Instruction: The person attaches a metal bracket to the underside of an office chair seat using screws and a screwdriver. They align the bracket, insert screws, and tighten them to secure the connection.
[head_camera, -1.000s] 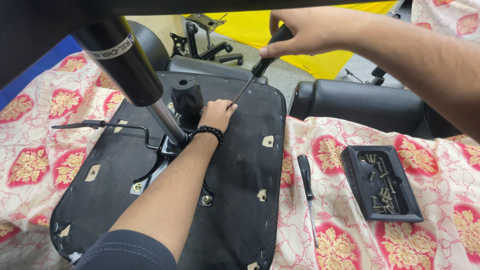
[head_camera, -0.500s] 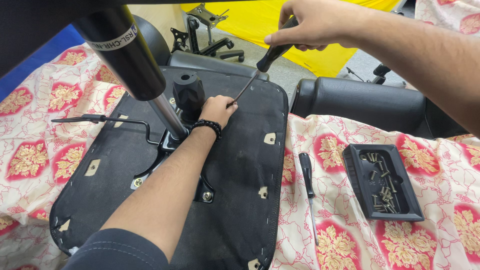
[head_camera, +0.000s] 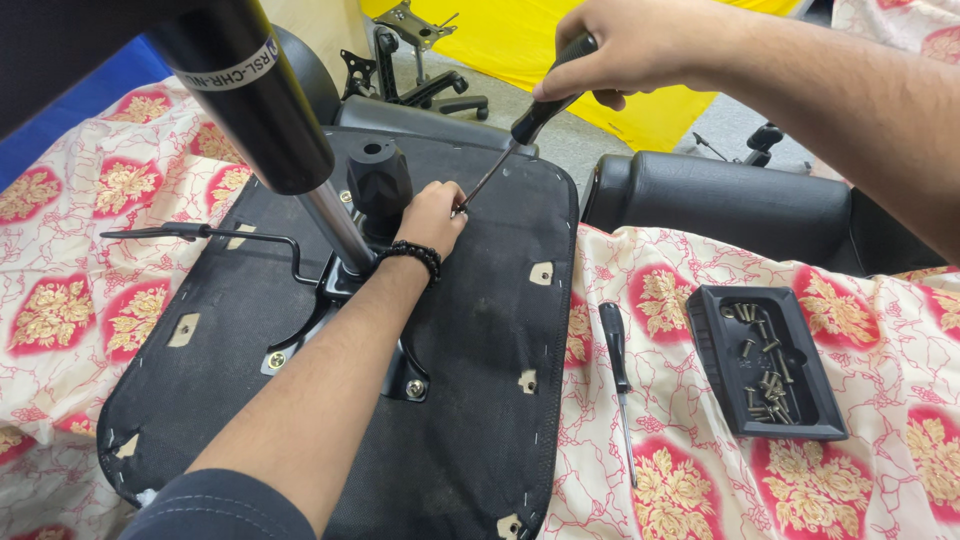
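An upturned black chair seat (head_camera: 470, 330) lies on a patterned cloth, with its metal mechanism (head_camera: 340, 290) and gas cylinder (head_camera: 260, 110) rising toward me. My right hand (head_camera: 630, 45) grips the black handle of a screwdriver (head_camera: 520, 130) whose shaft slants down to the seat's far part. My left hand (head_camera: 432, 215), with a bead bracelet on the wrist, rests on the seat and pinches at the screwdriver's tip next to a black knob (head_camera: 378, 180). The screw under the tip is hidden by my fingers.
A second screwdriver (head_camera: 617, 370) lies on the red and cream cloth (head_camera: 700, 470) right of the seat. A black tray (head_camera: 765, 365) with several screws sits further right. A black armrest pad (head_camera: 720, 205) lies behind; chair bases (head_camera: 420, 60) stand on the floor.
The view has shifted a little. My right hand has moved slightly with the screwdriver handle; my left hand stays at the tip.
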